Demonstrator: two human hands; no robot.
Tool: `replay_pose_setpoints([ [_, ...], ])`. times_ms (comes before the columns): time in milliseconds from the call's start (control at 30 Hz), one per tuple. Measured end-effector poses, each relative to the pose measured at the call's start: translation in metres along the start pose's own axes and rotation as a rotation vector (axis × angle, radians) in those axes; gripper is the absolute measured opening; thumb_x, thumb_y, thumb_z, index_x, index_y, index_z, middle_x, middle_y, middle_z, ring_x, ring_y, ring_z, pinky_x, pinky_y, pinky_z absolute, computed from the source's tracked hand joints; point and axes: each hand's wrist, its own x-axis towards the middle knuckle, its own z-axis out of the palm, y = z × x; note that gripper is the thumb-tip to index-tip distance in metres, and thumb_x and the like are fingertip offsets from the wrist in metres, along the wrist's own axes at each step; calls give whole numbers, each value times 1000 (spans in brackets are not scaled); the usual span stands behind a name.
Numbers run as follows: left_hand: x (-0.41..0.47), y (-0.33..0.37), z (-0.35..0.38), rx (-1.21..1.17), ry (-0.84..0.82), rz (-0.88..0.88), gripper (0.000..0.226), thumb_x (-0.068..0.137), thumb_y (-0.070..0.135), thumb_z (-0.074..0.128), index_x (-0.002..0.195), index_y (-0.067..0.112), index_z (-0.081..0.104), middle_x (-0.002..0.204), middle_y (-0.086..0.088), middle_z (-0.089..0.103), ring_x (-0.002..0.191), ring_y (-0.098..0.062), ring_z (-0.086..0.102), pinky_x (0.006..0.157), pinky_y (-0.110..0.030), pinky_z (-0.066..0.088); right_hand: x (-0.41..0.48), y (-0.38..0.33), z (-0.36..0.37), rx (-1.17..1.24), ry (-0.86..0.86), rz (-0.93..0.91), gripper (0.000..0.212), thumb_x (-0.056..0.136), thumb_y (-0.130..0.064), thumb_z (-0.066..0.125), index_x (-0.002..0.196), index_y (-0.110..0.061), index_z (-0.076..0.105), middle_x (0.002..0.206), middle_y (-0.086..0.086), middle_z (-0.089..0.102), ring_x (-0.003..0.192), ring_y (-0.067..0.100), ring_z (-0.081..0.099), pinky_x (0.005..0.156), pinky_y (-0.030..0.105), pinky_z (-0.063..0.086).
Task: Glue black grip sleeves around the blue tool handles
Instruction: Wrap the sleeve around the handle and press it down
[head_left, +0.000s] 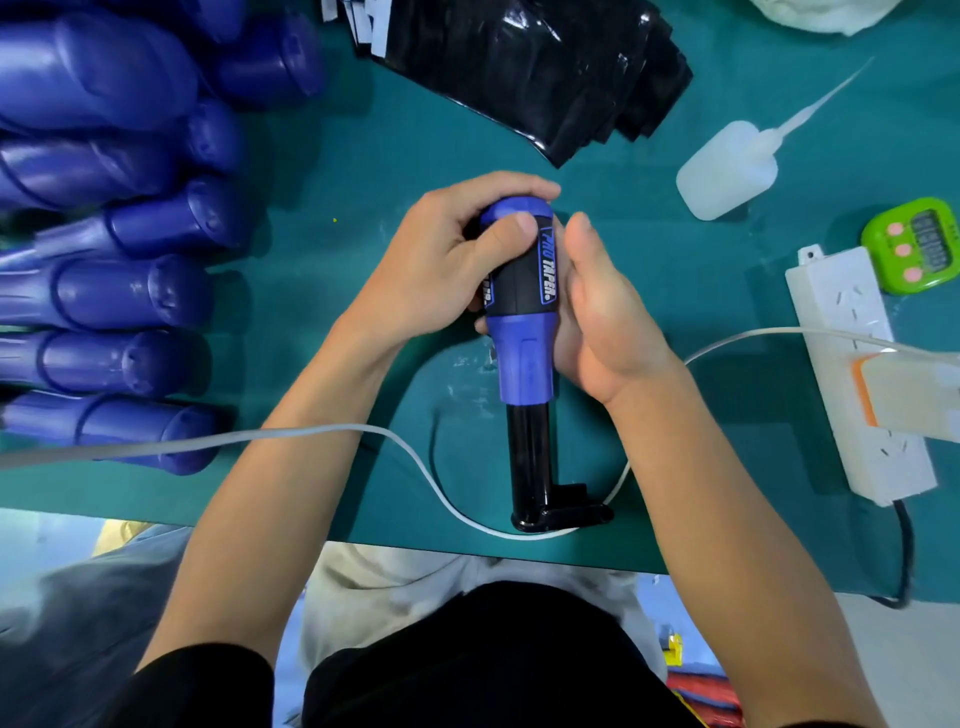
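both hands clasp one blue handle (524, 358) upright on a black post (530, 457): left hand (441, 270) grips its black sleeve (519, 280), right hand (608, 322) presses flat.

Both bare forearms are reaching forward from the lower edge of the view and angling in toward each other. The left hand (441, 260) is curling its fingers over the top of the blue handle (524, 358), with its thumb (511, 234) pressing across the black sleeve (519, 280). The right hand (602, 317) is lying flat against the handle's right side, palm turned inward and fingers extending straight.
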Motion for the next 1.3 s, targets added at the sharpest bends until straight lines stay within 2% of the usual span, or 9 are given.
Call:
replay_pose_setpoints([
  [200, 0, 5, 8, -15, 131, -20, 32, 112, 29, 48, 119, 14, 76, 99, 1, 79, 84, -19, 73, 69, -32, 56, -2, 0, 4, -49, 7, -43, 65, 104, -55, 26, 147, -12, 48, 121, 17, 65, 100, 28, 67, 80, 44, 60],
  [433, 0, 1, 0, -39, -90, 24, 37, 94, 19, 70, 131, 22, 65, 112, -12, 71, 88, -31, 68, 76, -46, 60, -4, -2, 4, -20, 0, -56, 63, 107, -53, 20, 145, -12, 49, 130, 14, 65, 112, 28, 65, 87, 45, 59],
  [567, -1, 3, 4, -97, 78, -24, 17, 103, 21, 62, 115, 22, 74, 92, 8, 76, 71, -5, 64, 62, -18, 49, -6, 0, 12, -118, 20, -51, 50, 106, -38, 42, 148, -13, 46, 124, 10, 67, 102, 24, 70, 82, 46, 62],
  [667, -3, 6, 5, -75, 216, -27, 18, 102, 27, 61, 105, 24, 78, 94, 5, 79, 83, -8, 70, 74, -27, 55, -13, 1, 15, -430, 39, -93, 66, 96, -20, 63, 156, -24, 36, 126, 7, 65, 106, 28, 70, 87, 55, 62],
  [767, 0, 3, -5, -112, 492, -27, 21, 99, 25, 60, 96, 21, 80, 94, 9, 80, 89, -9, 71, 83, -28, 54, -29, 2, 17, -759, 62, -35, 98, 82, -32, 73, 162, -44, 18, 104, 8, 74, 89, 26, 72, 93, 57, 58],
  [900, 1, 5, -13, -191, 785, -15, 32, 102, 23, 54, 90, 10, 80, 84, 0, 74, 76, -9, 62, 71, -30, 49, -46, 8, 31, -1198, 121, -126, 108, 85, -26, 75, 161, -52, 5, 65, -9, 54, 58, 16, 55, 60, 37, 50],
  [1100, -6, 6, -11, -66, 659, 137, 25, 96, 9, 59, 119, 4, 67, 111, -4, 68, 98, -8, 62, 89, -29, 50, -38, -15, 35, -1566, 298, -378, 81, 86, -8, 62, 159, -27, 30, 94, -4, 48, 77, 36, 49, 69, 48, 46],
  [1200, -7, 3, -12, 92, 483, 207, 58, 85, 17, 74, 138, 7, 54, 129, -2, 59, 116, -17, 59, 98, -39, 49, -34, -26, 25, -1597, 357, -376, 63, 81, -9, 62, 140, -25, 45, 94, -5, 54, 82, 42, 54, 72, 50, 50],
  [1300, -4, -1, -7, 160, 505, 228, 46, 90, 19, 73, 131, 1, 60, 123, 0, 61, 108, -13, 60, 97, -34, 48, -28, -30, 12, -1634, 420, -359, 46, 78, -12, 63, 121, -23, 50, 85, -6, 51, 78, 40, 51, 67, 46, 46],
])
